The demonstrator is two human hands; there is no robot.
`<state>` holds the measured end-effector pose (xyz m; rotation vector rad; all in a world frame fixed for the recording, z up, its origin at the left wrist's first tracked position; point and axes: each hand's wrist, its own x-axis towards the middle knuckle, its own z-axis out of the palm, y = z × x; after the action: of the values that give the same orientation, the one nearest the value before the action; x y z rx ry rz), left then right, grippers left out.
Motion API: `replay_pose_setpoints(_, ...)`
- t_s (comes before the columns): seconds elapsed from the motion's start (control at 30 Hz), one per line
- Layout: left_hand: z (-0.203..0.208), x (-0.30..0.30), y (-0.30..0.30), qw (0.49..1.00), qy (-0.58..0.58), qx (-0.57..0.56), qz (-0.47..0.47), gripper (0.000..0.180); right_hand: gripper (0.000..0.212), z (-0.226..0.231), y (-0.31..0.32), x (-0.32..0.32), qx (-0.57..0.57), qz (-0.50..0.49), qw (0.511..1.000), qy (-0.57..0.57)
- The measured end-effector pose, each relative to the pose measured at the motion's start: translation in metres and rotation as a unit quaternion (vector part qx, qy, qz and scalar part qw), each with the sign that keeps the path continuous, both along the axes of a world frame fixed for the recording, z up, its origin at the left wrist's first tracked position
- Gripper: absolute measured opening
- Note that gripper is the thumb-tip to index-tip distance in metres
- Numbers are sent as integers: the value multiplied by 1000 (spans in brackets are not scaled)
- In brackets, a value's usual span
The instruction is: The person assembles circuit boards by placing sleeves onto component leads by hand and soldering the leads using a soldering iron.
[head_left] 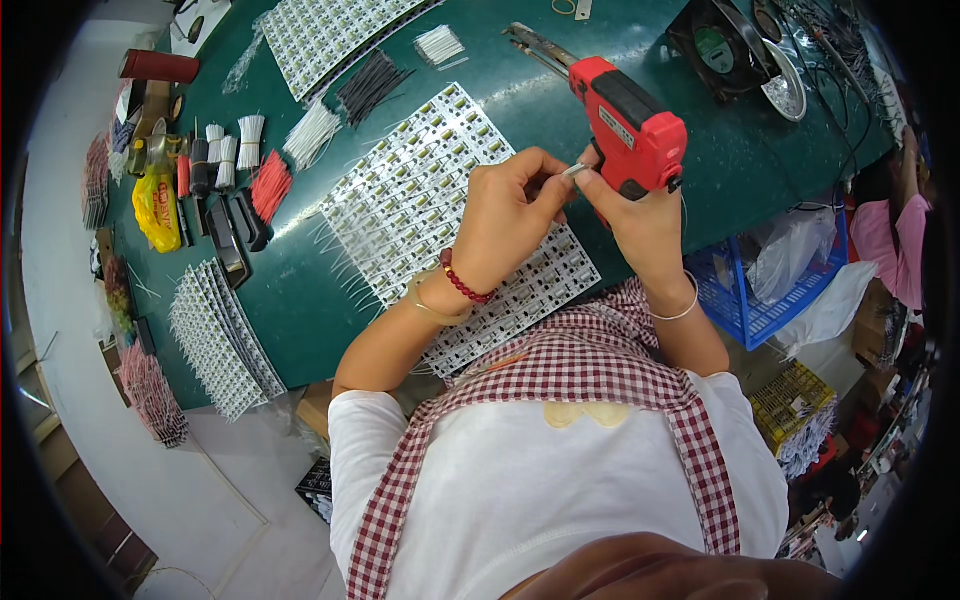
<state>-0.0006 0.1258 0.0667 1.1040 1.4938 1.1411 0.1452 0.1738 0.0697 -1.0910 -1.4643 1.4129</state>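
Note:
My right hand point(645, 225) is closed around the handle of a red and black gun-shaped power tool point(650, 125). The tool's long thin metal nose points toward the far side of the table, and most of the grip is hidden by my palm. My left hand point(510, 215) is closed too, its fingertips meeting my right thumb at a small whitish piece point(575, 171), perhaps a wire end or tie. Below the left hand lies a sheet of white circuit boards point(400, 190) with rows of small components. Thin white wires point(345, 265) stick out from its left edge.
Stacked board sheets point(340, 40) lie at the far side, others point(225, 340) at the left. Bundles of white ties point(312, 135), black ties point(372, 92) and red ties point(270, 187) rest on the green table point(310, 330). A black fan point(715, 50) stands far right; a blue crate point(740, 315) sits below.

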Motion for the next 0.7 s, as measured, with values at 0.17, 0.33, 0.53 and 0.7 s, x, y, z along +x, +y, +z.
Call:
replay_pose_setpoints(0.17,-2,-1,-1,1000,4,7,1,14,16,-2,-1,3,-11,17,1000,-23)
replay_pose_setpoints(0.33,-6,-3,-3,989,136,56,-27,17,16,-4,-1,1,21,10,999,-39)
replay_pose_setpoints(0.53,0,-1,-5,998,63,-16,-3,16,19,-6,-3,-1,6,4,999,-31)
replay_pose_setpoints(0.7,2,-1,-5,997,81,-12,-1,15,20,-4,-2,1,-25,12,999,-31)
